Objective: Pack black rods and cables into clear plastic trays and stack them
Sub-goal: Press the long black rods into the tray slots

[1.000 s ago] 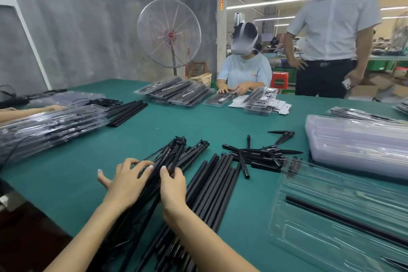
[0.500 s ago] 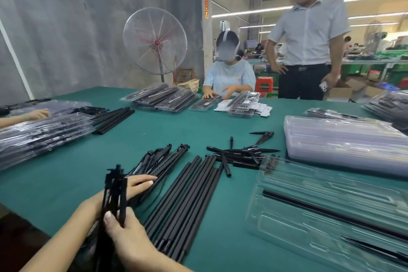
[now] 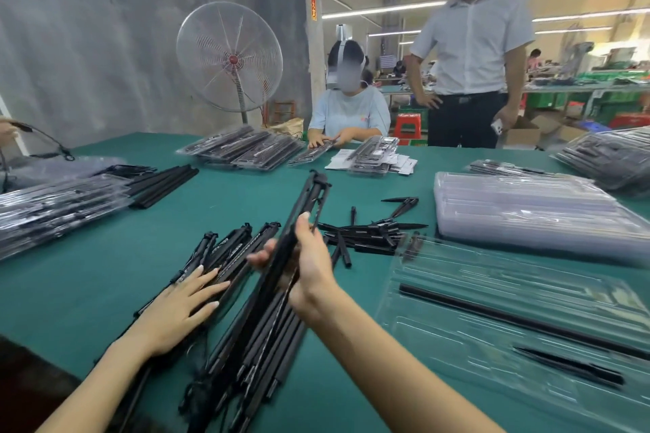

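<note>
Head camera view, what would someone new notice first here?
Front and centre, the right hand grips a bundle of black rods lifted off the green table, while the left hand rests flat on the rod pile beside it. To the right lies an open clear tray with one long rod already in it, and behind that a tall stack of empty trays.

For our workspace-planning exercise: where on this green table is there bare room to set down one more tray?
Bare cloth lies mid-table, between the far packed trays, the rod bundle and the loose spikes. Another patch lies at near left. It is crowded around both hands and along the right by the open tray.
</note>
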`<state>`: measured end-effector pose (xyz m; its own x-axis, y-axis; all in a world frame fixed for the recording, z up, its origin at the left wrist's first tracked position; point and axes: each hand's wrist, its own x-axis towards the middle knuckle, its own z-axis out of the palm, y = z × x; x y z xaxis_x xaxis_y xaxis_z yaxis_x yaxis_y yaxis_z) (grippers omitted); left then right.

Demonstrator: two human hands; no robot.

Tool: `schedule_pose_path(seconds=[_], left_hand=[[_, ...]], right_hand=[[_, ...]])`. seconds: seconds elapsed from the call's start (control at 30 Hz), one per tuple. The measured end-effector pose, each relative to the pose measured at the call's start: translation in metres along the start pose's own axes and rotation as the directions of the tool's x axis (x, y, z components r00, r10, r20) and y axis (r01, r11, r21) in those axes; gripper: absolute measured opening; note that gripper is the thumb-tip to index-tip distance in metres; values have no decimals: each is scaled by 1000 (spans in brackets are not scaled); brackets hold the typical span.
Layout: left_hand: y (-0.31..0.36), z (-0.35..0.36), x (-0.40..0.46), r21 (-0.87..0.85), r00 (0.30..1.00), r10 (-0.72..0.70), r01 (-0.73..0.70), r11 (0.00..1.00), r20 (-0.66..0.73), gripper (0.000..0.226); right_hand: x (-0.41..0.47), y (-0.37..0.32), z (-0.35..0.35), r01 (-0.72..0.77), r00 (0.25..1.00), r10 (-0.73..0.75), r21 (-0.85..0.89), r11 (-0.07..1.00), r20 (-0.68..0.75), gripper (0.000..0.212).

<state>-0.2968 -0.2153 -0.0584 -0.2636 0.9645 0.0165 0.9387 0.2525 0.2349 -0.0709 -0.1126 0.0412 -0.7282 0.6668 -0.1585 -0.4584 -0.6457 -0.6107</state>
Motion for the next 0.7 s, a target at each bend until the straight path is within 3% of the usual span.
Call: schedule_pose_path(seconds=[0.07, 0.13, 0.27, 0.37, 0.43, 0.5, 0.53, 0.6, 0.67, 0.7], left_hand=[[-5, 3, 0, 33, 997, -78, 79, 996, -16, 44], [-7, 4, -2, 68, 997, -79, 79, 995, -6, 44], [-5, 2, -1, 113, 993, -112, 114, 987, -30, 48], [11, 2, 1, 37, 985, -172, 172, 984, 8, 63], [31, -2, 0, -13, 971, -239, 238, 971, -16, 66], [51, -8, 2, 78, 952, -295, 301, 950, -77, 42], [63, -15, 4, -10, 935, -314, 316, 949, -167, 36], [88, -26, 6, -221, 909, -353, 306, 926, -220, 28], [115, -51, 12, -367, 915, -279, 162, 916, -292, 26], [134, -63, 12, -528, 936, -217, 41, 849, -277, 27]], right_hand=[[2, -31, 1, -72, 997, 65, 272, 960, 37, 50], [-2, -58, 2, -92, 989, 45, 334, 938, 144, 64], [-18, -61, 5, -48, 974, 70, -104, 993, 214, 45], [-33, -26, 5, -123, 944, 250, -475, 872, 215, 45], [-44, -2, 4, -207, 902, 365, -513, 833, 230, 46], [-51, 7, 4, -317, 865, 448, -444, 838, 227, 45], [-52, 3, 6, -375, 847, 475, -365, 852, 239, 45], [-50, -17, 11, -447, 848, 470, -148, 882, 244, 46], [-46, -50, 17, -411, 884, 391, 28, 911, 255, 46], [-44, -69, 20, -360, 910, 332, 75, 930, 249, 45]])
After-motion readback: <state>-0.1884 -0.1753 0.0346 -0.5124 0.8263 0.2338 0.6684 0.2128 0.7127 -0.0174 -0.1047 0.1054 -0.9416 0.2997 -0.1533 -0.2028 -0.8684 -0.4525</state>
